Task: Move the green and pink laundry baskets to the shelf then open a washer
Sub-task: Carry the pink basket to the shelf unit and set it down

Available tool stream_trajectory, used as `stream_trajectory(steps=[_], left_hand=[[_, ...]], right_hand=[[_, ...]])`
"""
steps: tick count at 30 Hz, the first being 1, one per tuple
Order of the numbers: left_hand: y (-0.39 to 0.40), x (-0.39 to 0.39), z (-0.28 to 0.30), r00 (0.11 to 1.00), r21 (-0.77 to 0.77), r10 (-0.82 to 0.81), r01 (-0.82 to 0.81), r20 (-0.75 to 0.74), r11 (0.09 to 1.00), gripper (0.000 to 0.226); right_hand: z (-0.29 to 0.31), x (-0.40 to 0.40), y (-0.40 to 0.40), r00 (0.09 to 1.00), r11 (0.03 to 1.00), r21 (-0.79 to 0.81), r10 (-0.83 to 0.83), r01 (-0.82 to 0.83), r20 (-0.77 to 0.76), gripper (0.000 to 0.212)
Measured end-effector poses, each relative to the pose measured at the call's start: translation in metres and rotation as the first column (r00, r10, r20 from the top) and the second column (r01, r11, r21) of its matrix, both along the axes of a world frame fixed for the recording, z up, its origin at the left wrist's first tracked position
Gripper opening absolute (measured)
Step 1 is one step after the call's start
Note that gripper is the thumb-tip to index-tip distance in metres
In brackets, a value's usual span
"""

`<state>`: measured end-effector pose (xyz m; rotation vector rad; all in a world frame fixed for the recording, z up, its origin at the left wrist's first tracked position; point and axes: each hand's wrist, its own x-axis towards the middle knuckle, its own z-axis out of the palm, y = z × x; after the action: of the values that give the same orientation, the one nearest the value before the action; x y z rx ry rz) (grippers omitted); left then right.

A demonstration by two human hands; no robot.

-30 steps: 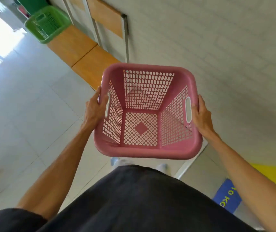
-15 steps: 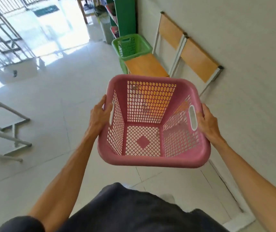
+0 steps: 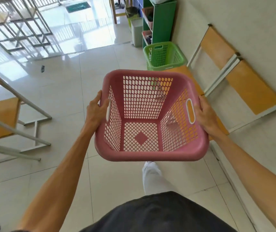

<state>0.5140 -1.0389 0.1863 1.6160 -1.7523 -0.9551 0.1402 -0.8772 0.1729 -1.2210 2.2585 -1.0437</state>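
Note:
An empty pink laundry basket [image 3: 150, 154] hangs in front of me at waist height, its lattice floor and walls open to view. My left hand [image 3: 96, 111] grips its left rim and my right hand [image 3: 204, 113] grips its right rim beside the white handle slot. Ahead and to the right, a green laundry basket [image 3: 164, 56] stands on the far end of an orange bench. Behind that basket rises a green shelf [image 3: 162, 22] against the wall, with pink trays on its levels. No washer is in view.
An orange bench [image 3: 217, 121] with white metal backrests [image 3: 251, 91] runs along the right wall. Another orange seat with a metal frame [image 3: 5, 118] stands at the left. A grey bin [image 3: 136, 31] sits beside the shelf. White tiled floor [image 3: 63, 91] stretches between them.
The view has swung up and along the room: the green basket and green shelf now sit ahead on the right. Both hands keep the same hold on the pink basket.

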Motion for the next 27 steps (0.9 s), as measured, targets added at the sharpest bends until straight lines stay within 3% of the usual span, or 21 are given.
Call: stream_trajectory(steps=[18,27], left_hand=[[-0.348,-0.038,-0.017,0.967,-0.022,0.246,-0.245,0.071,0.969,0.059],[-0.578,-0.060,-0.030,0.988,0.003,0.136,-0.136,0.070,0.991,0.059]], right_hand=[[-0.013,-0.058,-0.425,0.987,0.986,0.028,0.163,-0.163,0.011,0.044],[-0.030,-0.074,-0.615,0.999,0.996,0.080,0.027,-0.025,-0.018,0.061]])
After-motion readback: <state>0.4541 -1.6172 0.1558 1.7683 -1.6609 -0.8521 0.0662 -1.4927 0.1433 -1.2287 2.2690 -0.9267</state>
